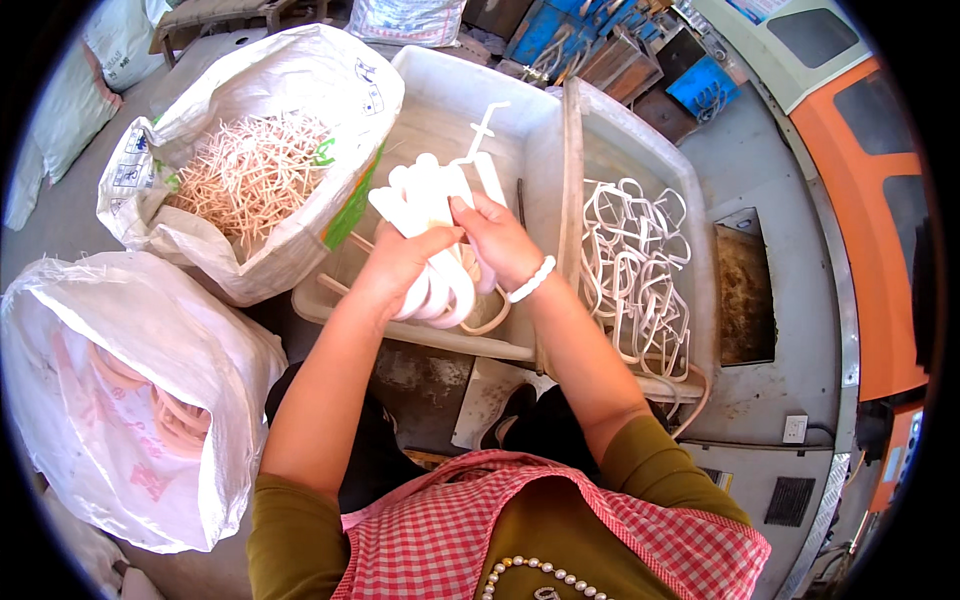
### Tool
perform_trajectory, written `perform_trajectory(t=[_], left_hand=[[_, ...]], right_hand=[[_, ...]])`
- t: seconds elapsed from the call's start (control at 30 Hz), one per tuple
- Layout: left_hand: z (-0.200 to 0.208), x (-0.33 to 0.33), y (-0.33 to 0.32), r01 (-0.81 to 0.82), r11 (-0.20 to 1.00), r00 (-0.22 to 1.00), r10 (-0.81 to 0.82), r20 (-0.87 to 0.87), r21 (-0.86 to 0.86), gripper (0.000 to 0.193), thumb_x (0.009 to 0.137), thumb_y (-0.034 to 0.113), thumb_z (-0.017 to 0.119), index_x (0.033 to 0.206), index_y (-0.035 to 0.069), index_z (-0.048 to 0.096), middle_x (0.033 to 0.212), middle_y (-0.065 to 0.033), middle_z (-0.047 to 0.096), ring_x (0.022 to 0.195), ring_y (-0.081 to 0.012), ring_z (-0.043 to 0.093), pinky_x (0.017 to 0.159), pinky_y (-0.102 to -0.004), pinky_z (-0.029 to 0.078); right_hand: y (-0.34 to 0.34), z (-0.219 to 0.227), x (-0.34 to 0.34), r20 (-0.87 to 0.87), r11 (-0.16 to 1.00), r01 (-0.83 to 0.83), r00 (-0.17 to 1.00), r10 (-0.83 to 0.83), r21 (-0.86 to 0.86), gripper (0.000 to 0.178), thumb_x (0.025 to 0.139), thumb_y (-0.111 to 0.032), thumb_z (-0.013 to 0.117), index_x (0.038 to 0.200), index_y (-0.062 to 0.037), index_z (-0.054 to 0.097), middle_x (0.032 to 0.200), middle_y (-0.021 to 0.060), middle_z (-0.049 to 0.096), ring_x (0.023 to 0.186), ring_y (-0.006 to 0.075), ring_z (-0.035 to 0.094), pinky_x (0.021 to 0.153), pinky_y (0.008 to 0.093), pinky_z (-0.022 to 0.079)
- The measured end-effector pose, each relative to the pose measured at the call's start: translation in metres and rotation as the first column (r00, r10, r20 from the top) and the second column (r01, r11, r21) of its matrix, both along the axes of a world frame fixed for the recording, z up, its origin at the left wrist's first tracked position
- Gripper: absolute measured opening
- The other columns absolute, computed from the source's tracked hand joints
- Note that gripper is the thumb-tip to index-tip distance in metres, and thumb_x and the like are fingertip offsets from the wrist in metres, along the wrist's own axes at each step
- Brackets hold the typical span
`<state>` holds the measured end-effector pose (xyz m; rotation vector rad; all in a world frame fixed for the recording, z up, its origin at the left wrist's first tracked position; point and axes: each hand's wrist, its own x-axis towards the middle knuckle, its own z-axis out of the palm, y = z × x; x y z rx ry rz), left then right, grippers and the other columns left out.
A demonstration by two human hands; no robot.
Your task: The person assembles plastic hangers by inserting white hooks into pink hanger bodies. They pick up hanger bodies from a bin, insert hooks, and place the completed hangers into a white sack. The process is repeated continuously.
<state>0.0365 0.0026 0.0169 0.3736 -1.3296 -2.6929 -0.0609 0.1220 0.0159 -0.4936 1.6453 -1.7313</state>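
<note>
Over a white plastic tub [545,115], my two hands hold a bundle of thick, white, curved plastic pieces [435,190] with rounded ends. My left hand [405,268] wraps the lower left side, its thumb across the front. From the right, my right hand [497,238] closes on the same bundle, thumb and fingers near its middle. Much of each hand's grip is hidden by the pieces. Just beyond them, a thin white branched plastic strip [482,132] sticks up. Below the bundle, a beige curved piece [490,318] lies in the tub.
Right of the tub, another tub [690,205] holds tangled thin white loops [640,270]. At left stand an open sack [350,75] of thin pinkish sticks [255,175] and a sack [235,400] with pinkish curved pieces. A grey and orange machine [880,300] borders the right side.
</note>
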Motion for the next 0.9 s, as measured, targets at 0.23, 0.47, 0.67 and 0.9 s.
perform_trajectory(t=[0.23, 0.47, 0.67, 0.9], left_hand=[[-0.001, 0.001, 0.005, -0.030, 0.989, 0.998, 0.039, -0.059, 0.147, 0.051, 0.080, 0.001, 0.065, 0.126, -0.002, 0.046, 0.116, -0.0126, 0.057, 0.102, -0.0213, 0.059, 0.086, -0.0342, 0.050], [-0.003, 0.005, 0.012, 0.056, 0.997, 0.997, -0.059, -0.050, -0.057, 0.043, 0.080, 0.003, 0.064, 0.120, 0.000, 0.050, 0.105, -0.0078, 0.058, 0.094, -0.0154, 0.058, 0.078, -0.0303, 0.049], [-0.022, -0.005, 0.015, -0.008, 0.906, 1.000, 0.019, 0.022, -0.423, 0.044, 0.081, 0.006, 0.065, 0.122, -0.001, 0.052, 0.107, -0.0077, 0.059, 0.097, -0.0179, 0.058, 0.083, -0.0324, 0.047], [-0.023, 0.008, 0.007, -0.038, 0.640, 0.999, 0.034, -0.022, -0.767, 0.045, 0.077, 0.007, 0.065, 0.119, -0.002, 0.050, 0.107, -0.0105, 0.058, 0.097, -0.0218, 0.058, 0.082, -0.0350, 0.047]], right_hand=[[-0.014, 0.021, 0.017, 0.206, 0.971, 0.145, 0.973, -0.105, -0.191, 0.046, 0.100, -0.041, 0.041, 0.119, -0.0005, 0.052, 0.113, 0.0124, 0.059, 0.101, 0.0188, 0.058, 0.091, 0.0331, 0.046], [0.006, 0.032, -0.050, 0.451, 0.906, 0.368, 0.858, -0.245, -0.207, 0.039, 0.096, -0.040, 0.050, 0.114, -0.0055, 0.049, 0.095, 0.0140, 0.063, 0.087, 0.0259, 0.063, 0.081, 0.0383, 0.052], [-0.004, 0.051, 0.009, -0.406, 0.904, 0.343, 0.811, -0.421, -0.254, 0.019, 0.097, -0.017, 0.050, 0.110, -0.0052, 0.056, 0.091, 0.0103, 0.064, 0.080, 0.0212, 0.062, 0.080, 0.0327, 0.051], [0.027, 0.039, 0.044, -0.809, 0.992, 0.123, 0.585, -0.061, 0.014, 0.025, 0.095, -0.006, 0.046, 0.118, -0.0006, 0.056, 0.110, 0.0134, 0.065, 0.102, 0.0220, 0.062, 0.089, 0.0323, 0.048]])
